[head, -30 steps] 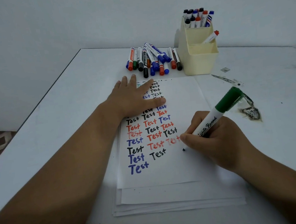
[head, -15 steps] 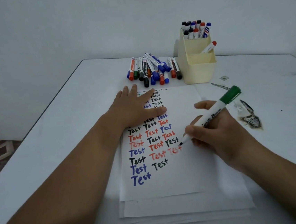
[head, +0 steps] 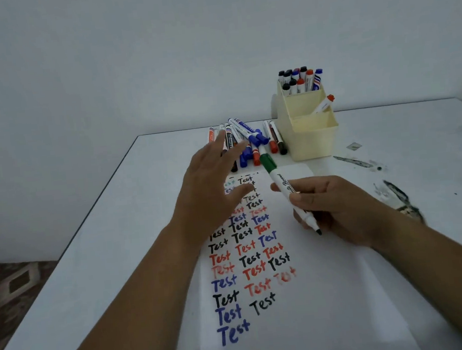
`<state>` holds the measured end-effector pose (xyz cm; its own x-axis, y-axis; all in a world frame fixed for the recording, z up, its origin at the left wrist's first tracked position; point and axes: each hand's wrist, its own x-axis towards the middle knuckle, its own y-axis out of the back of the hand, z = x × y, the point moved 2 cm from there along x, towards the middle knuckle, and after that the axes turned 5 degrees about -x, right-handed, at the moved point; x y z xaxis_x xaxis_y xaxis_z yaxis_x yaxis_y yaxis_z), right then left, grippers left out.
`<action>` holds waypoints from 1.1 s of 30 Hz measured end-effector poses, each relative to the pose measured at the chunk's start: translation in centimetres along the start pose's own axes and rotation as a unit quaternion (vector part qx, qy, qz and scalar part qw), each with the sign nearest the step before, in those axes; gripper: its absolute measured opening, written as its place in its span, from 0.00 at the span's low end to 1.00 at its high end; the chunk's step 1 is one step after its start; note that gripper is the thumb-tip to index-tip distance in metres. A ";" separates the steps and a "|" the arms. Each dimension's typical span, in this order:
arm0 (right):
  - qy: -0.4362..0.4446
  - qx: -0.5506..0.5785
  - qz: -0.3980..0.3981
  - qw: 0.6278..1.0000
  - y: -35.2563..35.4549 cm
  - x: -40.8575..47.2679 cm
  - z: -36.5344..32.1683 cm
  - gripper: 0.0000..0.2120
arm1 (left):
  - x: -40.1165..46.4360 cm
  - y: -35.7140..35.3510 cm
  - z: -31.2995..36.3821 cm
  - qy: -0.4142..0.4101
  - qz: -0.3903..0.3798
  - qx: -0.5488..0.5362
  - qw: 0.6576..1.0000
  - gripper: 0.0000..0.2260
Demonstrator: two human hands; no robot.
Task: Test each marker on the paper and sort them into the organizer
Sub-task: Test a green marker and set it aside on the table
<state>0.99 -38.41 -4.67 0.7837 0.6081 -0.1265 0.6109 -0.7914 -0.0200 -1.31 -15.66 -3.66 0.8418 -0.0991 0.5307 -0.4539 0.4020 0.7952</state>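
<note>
The right hand (head: 337, 209) has lifted the green marker (head: 288, 192) off the paper (head: 320, 293), still gripping it, no green mark visible. The left hand (head: 211, 188), fingers spread, rises toward the pile (head: 249, 142) at 12 o'clock; organizer (head: 308, 128) at 1 o'clock.

A plain indoor room, perhaps a home, is suggested: a white table (head: 98, 272) is set against a bare pale wall (head: 128, 57), and patterned floor tiling (head: 7, 292) is seen at 9 o'clock.

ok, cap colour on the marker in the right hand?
Green, posted on the white whiteboard marker held by the right hand; head view.
</note>
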 end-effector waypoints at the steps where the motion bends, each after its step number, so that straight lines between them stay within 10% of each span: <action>1: 0.000 -0.003 -0.012 1.000 0.2 -0.1 -0.1 0.24 | 0.1 0.0 0.6 -0.046 0.009 0.000 0.999 0.35; 6: 0.012 -0.006 -0.060 0.998 0.5 -0.1 -0.1 0.16 | 0.2 -0.5 2.8 -0.184 -0.007 0.030 0.982 0.24; 17: 0.006 -0.032 -0.087 0.996 0.8 0.0 0.2 0.16 | -0.3 -0.7 3.3 -0.178 -0.117 -0.033 0.976 0.12; 24: 0.019 -0.046 -0.104 0.993 1.0 -0.1 0.2 0.15 | -0.1 -0.3 3.1 -0.134 -0.161 -0.098 0.973 0.06; 33: 0.036 0.044 -0.056 0.997 1.1 0.1 0.7 0.17 | -0.6 -0.4 1.4 0.067 -0.115 -0.229 0.964 0.25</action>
<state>1.68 -39.27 -5.40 0.7188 0.6935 -0.0478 0.6855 -0.7186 -0.1168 -2.10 -17.06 -3.89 0.9488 -0.1269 0.2893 -0.1004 0.7470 0.6571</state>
